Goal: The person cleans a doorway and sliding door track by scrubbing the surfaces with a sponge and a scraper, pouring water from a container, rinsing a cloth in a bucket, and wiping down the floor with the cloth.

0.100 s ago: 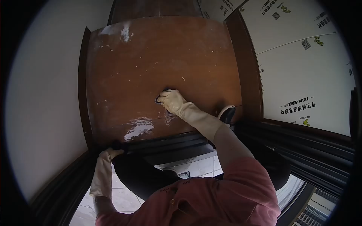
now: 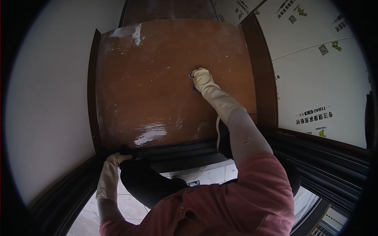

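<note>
My right hand point(image 2: 202, 76), in a long cream rubber glove, is closed on a dark blue cloth point(image 2: 195, 89) and presses it against the brown wooden floor panel point(image 2: 157, 86). Only small edges of the cloth show beside the glove. On the left, my left hand point(image 2: 117, 158), gloved the same way, is bent at the black door sill beside my knee. Its fingers look curled, and a dark bundle point(image 2: 127, 150) lies right against them; what they grip is partly hidden. A wet, shiny patch point(image 2: 151, 134) and pale specks mark the panel.
A pale wall point(image 2: 51, 86) rises on the left, and white printed boards point(image 2: 315, 86) cover the right side. Brown skirting point(image 2: 260, 74) borders the panel. The black sill point(image 2: 177, 151) runs in front of me, with my dark shoe point(image 2: 223, 135) at it and pale tiles behind.
My right hand has slid forward and to the right over the panel with the cloth. My left hand stays in place. The view has shifted slightly.
</note>
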Available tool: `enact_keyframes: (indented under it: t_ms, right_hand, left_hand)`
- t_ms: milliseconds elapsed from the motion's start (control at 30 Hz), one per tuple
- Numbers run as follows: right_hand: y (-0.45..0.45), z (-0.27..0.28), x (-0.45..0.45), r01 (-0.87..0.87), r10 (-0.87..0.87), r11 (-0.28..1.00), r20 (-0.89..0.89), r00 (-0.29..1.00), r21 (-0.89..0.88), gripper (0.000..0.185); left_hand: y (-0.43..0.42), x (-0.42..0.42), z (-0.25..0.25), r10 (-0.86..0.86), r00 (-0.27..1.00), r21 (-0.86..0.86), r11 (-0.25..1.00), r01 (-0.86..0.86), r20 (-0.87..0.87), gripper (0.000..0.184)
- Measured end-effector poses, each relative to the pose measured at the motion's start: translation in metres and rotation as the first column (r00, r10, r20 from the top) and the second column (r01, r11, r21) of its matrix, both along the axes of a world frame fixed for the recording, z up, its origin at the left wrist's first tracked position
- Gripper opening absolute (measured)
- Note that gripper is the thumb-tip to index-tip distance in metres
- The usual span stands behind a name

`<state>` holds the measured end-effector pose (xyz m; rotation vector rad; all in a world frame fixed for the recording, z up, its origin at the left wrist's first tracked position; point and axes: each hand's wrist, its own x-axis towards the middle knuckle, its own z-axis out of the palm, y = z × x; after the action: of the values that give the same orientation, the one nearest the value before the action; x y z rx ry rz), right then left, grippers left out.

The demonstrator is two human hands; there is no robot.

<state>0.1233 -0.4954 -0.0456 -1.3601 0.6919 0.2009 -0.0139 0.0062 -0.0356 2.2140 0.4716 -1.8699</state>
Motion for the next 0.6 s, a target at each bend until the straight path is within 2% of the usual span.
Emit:
enact_keyframes:
  t_ms: [67,100,133,167,233,267,300,333,367,400,433,467,500,533,567,600]
  right_hand:
    - [-0.053,0.034,0.027,-0.102,0.114,0.983,0.075,0.991,-0.153,0.02]
    - [-0.078,0.047,0.035,-0.208,0.24,0.933,0.076,0.968,-0.295,0.019]
    - [-0.092,0.06,0.037,-0.347,0.406,0.812,0.026,0.913,-0.47,0.017]
    - [-0.099,0.072,0.035,-0.467,0.571,0.611,-0.053,0.819,-0.64,0.016]
    - [-0.093,0.088,0.023,-0.528,0.792,0.179,-0.197,0.578,-0.83,0.014]
    - [-0.076,0.095,0.014,-0.522,0.86,0.117,-0.176,0.479,-0.845,0.014]
    - [-0.049,0.1,0.006,-0.553,0.91,0.15,-0.104,0.401,-0.82,0.014]
    - [-0.019,0.101,-0.001,-0.635,0.931,0.235,-0.017,0.364,-0.736,0.014]
    - [0.016,0.095,-0.002,-0.761,0.86,0.478,0.057,0.508,-0.439,0.016]
    - [0.046,0.063,-0.006,-0.783,0.952,0.297,0.107,0.286,-0.546,0.013]
    - [0.076,0.032,-0.01,-0.736,0.986,0.142,0.157,0.049,-0.661,0.015]
    - [0.106,0.001,-0.013,-0.654,0.965,0.047,0.204,-0.166,-0.755,0.019]
    - [0.124,-0.016,-0.015,-0.556,0.942,0.008,0.192,-0.274,-0.831,0.018]
    - [0.139,-0.023,-0.004,-0.487,0.94,0.018,0.18,-0.289,-0.873,0.017]
    - [0.151,-0.029,0.01,-0.444,0.951,0.054,0.182,-0.252,-0.894,0.018]
    - [0.161,-0.032,0.036,-0.398,0.969,0.101,0.181,-0.168,-0.912,0.019]
  left_hand:
    - [0.026,-0.01,-0.021,0.235,0.967,-0.163,0.955,-0.248,-0.095,0.077]
    - [0.023,-0.005,-0.004,0.275,0.957,-0.118,0.951,-0.285,-0.095,0.076]
    - [0.015,0.003,0.01,0.328,0.94,-0.069,0.94,-0.335,-0.098,0.075]
    - [0.008,0.008,0.023,0.166,0.98,-0.054,0.984,-0.172,-0.106,0.073]
    - [-0.017,0.003,0.043,0.062,0.991,-0.037,0.997,-0.067,-0.121,0.07]
    - [-0.037,0.003,0.055,0.098,0.995,0.118,0.988,-0.095,-0.021,0.065]
    - [-0.047,0.007,0.062,0.107,0.991,0.272,0.954,-0.126,0.084,0.06]
    - [-0.043,-0.002,0.048,0.135,0.987,0.275,0.949,-0.155,0.091,0.06]
    - [-0.026,-0.027,0.023,0.377,0.86,0.12,0.891,-0.439,0.344,0.063]
    - [-0.023,-0.042,-0.006,0.593,0.607,-0.122,0.761,-0.637,0.529,0.067]
    - [-0.028,-0.049,-0.02,0.731,0.374,-0.31,0.614,-0.726,0.57,0.07]
    - [-0.048,-0.037,-0.008,0.73,0.367,-0.305,0.609,-0.732,0.576,0.07]
    - [-0.088,-0.019,0.02,0.765,0.141,-0.397,0.472,-0.787,0.629,0.07]
    - [-0.107,-0.011,0.037,0.746,-0.088,-0.484,0.332,-0.81,0.66,0.071]
    - [-0.073,-0.035,-0.038,0.454,0.028,-0.27,0.578,-0.77,0.891,0.073]
    - [-0.081,-0.025,-0.025,0.454,0.052,-0.249,0.577,-0.778,0.889,0.073]
